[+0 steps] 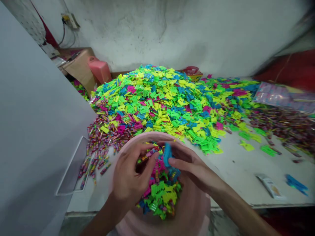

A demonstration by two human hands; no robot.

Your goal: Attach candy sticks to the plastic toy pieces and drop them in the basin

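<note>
My left hand (129, 178) is over a pink basin (197, 214), its thumb and fingers closed round a small candy roll (149, 154) in a striped, multicoloured wrapper. Facing it, my right hand (197, 165) pinches a blue plastic toy piece (167, 153) between thumb and fingers; the piece is a little blurred. Below both hands, the basin holds a heap of small plastic pieces (161, 193) in green, yellow, pink and blue, with some wrapped rolls among them. The fingertips of my right hand are partly hidden behind the blue piece.
Behind the basin a large mound of coloured plastic pieces (157, 101) covers the white table (221, 173). Wrapped rolls (98, 147) lie at left, more (283, 126) at right. A red jug (99, 70) stands at the back. A small packet (270, 186) and blue clip-like object (296, 183) lie front right.
</note>
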